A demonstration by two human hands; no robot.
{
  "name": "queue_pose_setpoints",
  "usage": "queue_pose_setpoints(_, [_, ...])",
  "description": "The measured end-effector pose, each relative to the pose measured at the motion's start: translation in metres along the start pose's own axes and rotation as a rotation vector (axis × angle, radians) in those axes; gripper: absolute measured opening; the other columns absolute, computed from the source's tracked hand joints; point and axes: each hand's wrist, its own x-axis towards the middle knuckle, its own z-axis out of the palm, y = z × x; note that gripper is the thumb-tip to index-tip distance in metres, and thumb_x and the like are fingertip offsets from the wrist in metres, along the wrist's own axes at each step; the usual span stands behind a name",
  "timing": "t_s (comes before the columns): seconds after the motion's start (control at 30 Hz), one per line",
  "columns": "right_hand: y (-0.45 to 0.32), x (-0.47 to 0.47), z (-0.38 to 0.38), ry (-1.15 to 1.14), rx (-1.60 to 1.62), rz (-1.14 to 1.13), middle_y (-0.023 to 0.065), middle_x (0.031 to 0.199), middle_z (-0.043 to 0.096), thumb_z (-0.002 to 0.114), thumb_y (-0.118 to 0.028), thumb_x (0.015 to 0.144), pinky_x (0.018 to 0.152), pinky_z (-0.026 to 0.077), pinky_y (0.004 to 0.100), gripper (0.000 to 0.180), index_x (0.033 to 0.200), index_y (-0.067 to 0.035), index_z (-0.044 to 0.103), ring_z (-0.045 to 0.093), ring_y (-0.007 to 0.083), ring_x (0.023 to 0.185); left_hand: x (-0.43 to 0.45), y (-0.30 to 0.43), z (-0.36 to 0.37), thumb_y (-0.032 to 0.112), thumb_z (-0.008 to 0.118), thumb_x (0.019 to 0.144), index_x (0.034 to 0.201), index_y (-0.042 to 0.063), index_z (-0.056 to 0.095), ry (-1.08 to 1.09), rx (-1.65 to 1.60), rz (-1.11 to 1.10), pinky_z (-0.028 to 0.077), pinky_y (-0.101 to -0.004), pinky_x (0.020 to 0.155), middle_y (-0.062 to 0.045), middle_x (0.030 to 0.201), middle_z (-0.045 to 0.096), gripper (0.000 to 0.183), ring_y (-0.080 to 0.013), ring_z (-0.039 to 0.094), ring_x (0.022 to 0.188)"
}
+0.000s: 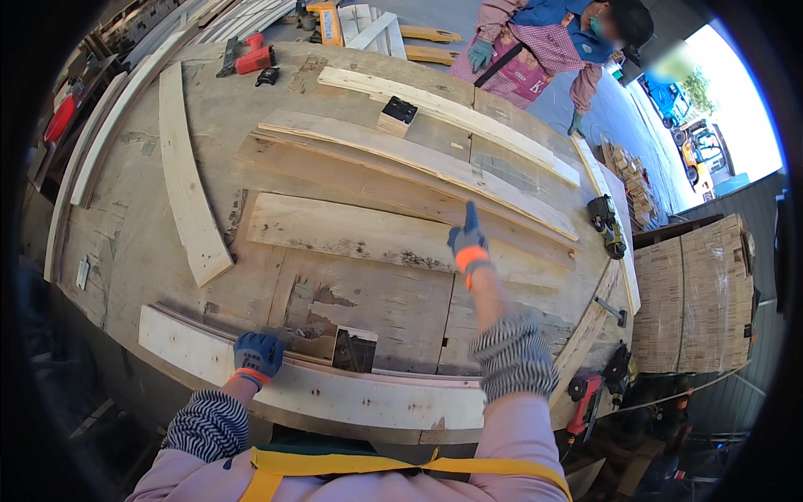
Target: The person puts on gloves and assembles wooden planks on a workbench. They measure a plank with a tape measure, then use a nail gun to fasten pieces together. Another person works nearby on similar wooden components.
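In a blue work glove, my left hand (258,354) is closed over the upper edge of a long wooden board (370,400) at the near side of the plywood table (251,301). My right hand (468,238), gloved alike, reaches out over the middle with one finger extended, above or at the edge of a flat board (351,235) with dark stains; contact cannot be told. Beyond it lie stacked long boards (414,166). A small open box (354,350) with dark contents sits against the near board, right of my left hand.
A person (533,50) stands across the table, one gloved hand at a board end. Red nail gun (251,56) at the far left, another (584,401) at the near right. A hammer (611,312) and a dark power tool (606,226) lie right. A wrapped wood stack (693,301) stands beyond.
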Motion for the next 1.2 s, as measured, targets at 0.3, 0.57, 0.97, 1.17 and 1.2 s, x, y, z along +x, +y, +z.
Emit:
queue_pose_setpoints(0.3, [-0.011, 0.251, -0.035, -0.431, -0.835, -0.118, 0.0041, 0.116, 0.076, 0.053, -0.012, 0.098, 0.115, 0.036, 0.0463, 0.035, 0.129, -0.018, 0.068, 0.069, 0.0320, 0.113, 0.011, 0.001, -0.001, 0.025, 0.061, 0.087, 0.078, 0.017, 0.062, -0.016, 0.015, 0.034, 0.048, -0.0478, 0.079, -0.007, 0.076, 0.065, 0.012, -0.0326, 0.062, 0.078])
queue_pose_setpoints(0.57, [-0.021, 0.071, 0.056, -0.081, 0.033, -0.201, 0.0212, 0.106, 0.073, 0.067, -0.034, 0.093, 0.084, 0.053, 0.0464, 0.061, 0.146, -0.011, 0.048, 0.069, 0.0392, 0.093, 0.000, -0.003, -0.006, 0.021, 0.060, 0.089, 0.081, 0.012, 0.065, -0.024, 0.023, 0.005, 0.047, -0.0498, 0.077, -0.010, 0.077, 0.065, 0.014, -0.0355, 0.061, 0.077])
queue_pose_setpoints(0.97, [-0.028, -0.279, 0.079, -0.609, -0.339, -0.549, 0.0132, 0.166, 0.023, 0.075, -0.064, 0.077, 0.124, 0.016, 0.0572, 0.107, 0.162, -0.026, 0.023, 0.022, 0.0402, 0.152, 0.001, 0.001, -0.007, 0.021, 0.060, 0.086, 0.077, 0.015, 0.061, -0.015, 0.009, 0.048, 0.046, -0.0490, 0.076, -0.009, 0.076, 0.063, 0.011, -0.0352, 0.060, 0.077])
queue_pose_setpoints(1.17, [-0.033, -0.280, 0.089, -0.654, -0.488, -0.553, 0.0107, 0.167, 0.018, 0.081, -0.056, 0.075, 0.123, 0.017, 0.0603, 0.109, 0.162, -0.031, 0.021, 0.020, 0.0407, 0.152, 0.000, -0.007, -0.005, 0.023, 0.060, 0.086, 0.076, 0.016, 0.060, -0.081, 0.021, 0.052, 0.045, -0.0490, 0.074, -0.009, 0.076, 0.063, 0.012, -0.0348, 0.060, 0.077])
queue_pose_setpoints(1.2, [-0.040, -0.277, 0.083, -0.677, -0.518, -0.551, 0.0106, 0.167, 0.018, 0.082, -0.056, 0.075, 0.123, 0.018, 0.0581, 0.112, 0.163, -0.030, 0.020, 0.020, 0.0392, 0.153, 0.000, -0.005, -0.008, 0.023, 0.060, 0.086, 0.075, 0.016, 0.060, -0.099, 0.014, 0.049, 0.045, -0.0489, 0.074, -0.009, 0.076, 0.063, 0.012, -0.0347, 0.060, 0.077])
